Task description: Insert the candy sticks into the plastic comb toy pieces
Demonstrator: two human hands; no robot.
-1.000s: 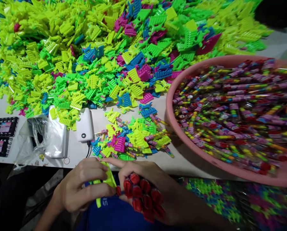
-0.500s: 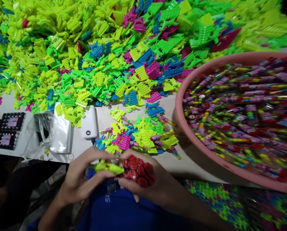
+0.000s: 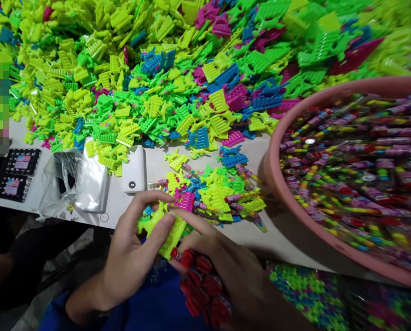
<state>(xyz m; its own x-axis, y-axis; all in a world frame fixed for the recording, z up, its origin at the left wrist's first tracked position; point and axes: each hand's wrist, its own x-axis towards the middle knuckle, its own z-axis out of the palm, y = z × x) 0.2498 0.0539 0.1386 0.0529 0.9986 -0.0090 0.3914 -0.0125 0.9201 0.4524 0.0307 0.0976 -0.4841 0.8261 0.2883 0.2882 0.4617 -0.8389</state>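
My left hand (image 3: 132,253) pinches a yellow plastic piece (image 3: 171,235) with an animal-like shape and a flat panel, its thumb lying on the front. Wrapped in my right hand (image 3: 231,257) is a bundle of red-capped tubes (image 3: 201,285), caps facing me; the tubes' bodies are mostly hidden. One red cap touches the lower edge of the yellow piece, and my right fingertips reach to that piece's right side. Just beyond my hands lies a small heap of plastic pieces (image 3: 214,195) in yellow, pink, blue and green, with several candy-filled tubes among them.
A huge pile of similar plastic pieces (image 3: 150,101) covers the back of the table. At right stands a pink tub (image 3: 276,161) full of candy tubes. A white power bank (image 3: 133,172), clear plastic bags (image 3: 93,184) and black labelled packs (image 3: 14,188) lie at left.
The yellow piece has turned from edge-on to showing its flat panel. My right hand has tilted, bringing the red-capped bundle lower. The view has shifted slightly left.
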